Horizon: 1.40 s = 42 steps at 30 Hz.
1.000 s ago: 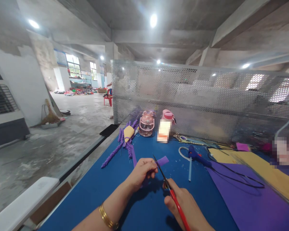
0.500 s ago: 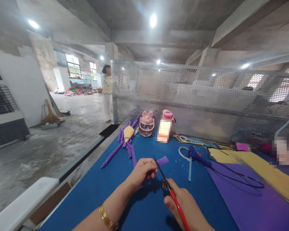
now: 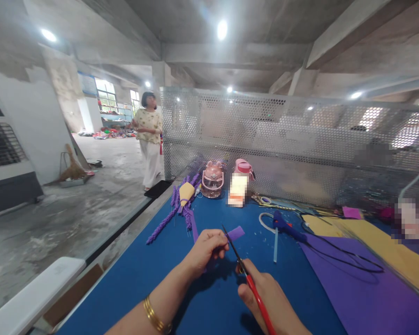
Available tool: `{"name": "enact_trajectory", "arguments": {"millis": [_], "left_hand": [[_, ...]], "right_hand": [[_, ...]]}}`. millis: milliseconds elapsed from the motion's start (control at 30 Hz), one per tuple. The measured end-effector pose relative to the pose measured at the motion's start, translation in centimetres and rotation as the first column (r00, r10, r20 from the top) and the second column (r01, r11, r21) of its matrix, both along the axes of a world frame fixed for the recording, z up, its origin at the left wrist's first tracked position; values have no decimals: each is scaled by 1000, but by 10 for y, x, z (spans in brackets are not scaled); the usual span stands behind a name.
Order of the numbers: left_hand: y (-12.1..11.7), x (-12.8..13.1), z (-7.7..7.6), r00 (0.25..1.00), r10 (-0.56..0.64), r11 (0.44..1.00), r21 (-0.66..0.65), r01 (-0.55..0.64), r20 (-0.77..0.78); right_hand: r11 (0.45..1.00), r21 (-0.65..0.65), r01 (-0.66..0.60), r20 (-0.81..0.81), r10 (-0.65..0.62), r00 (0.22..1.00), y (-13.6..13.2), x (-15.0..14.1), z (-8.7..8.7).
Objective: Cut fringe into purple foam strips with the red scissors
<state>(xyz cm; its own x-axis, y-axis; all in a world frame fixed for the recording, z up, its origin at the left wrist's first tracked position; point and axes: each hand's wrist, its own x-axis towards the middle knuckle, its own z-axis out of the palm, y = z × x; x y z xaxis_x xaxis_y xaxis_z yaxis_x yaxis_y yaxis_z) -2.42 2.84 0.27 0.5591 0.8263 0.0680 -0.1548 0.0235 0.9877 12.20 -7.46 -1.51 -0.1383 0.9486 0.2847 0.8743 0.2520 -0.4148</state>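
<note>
- Head view, far left: a broom (image 3: 70, 168) leans over a dustpan on the floor. Near left, a white bench (image 3: 38, 286) sits beside your blue table (image 3: 125, 284).
- Far left of centre, a person (image 3: 149, 135) has just walked out from behind the metal screen (image 3: 293, 158) and is now in fuller view. They look well away from your hands, so the change seems to mean nothing for the cutting.
- On the table's far left lies a purple braided bundle (image 3: 159, 229) with a yellow wrap (image 3: 186, 192). A long strip (image 3: 194, 225) runs from it toward you; your hand hides where it ends.
- Your left hand (image 3: 209, 249) has its fingers pinched on a purple strip (image 3: 236, 233), whose free end points right. Its position matches a moment ago.
- Beyond it stand a pink bottle (image 3: 212, 180) and a second pink bottle (image 3: 243, 166), clear of your reach.
- Your right hand (image 3: 268, 293) has its fingers wrapped round the red-handled scissors (image 3: 257, 298). The blades cross by the strip, unmoved; you cannot tell whether they bite into it.
- Right of the blades lies a blue glue gun (image 3: 287, 227) with its glue stick (image 3: 275, 246). Its black cord (image 3: 349, 260) loops over a purple sheet (image 3: 331, 288) and could snag if you pull that sheet. Yellow sheets (image 3: 380, 237) lie farther right.
</note>
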Motion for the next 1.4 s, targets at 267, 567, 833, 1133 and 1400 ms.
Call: {"name": "enact_trajectory", "arguments": {"millis": [267, 567, 833, 1133, 1400], "left_hand": [[0, 0, 0, 1000, -1, 1000, 8, 1, 14], [0, 0, 1, 1000, 14, 1000, -1, -14, -5], [0, 0, 1, 1000, 2, 1000, 8, -2, 7], [0, 0, 1, 1000, 7, 1000, -7, -7, -8], [0, 0, -1, 1000, 0, 1000, 3, 0, 8]], "right_hand": [[1000, -3, 0, 2, 0, 1000, 0, 0, 0], [1000, 22, -14, -15, 15, 1000, 0, 1, 0], [1000, -17, -7, -15, 7, 1000, 0, 0, -1], [1000, -3, -4, -8, 4, 1000, 0, -1, -1], [999, -50, -4, -23, 3, 1000, 0, 0, 1]]}}
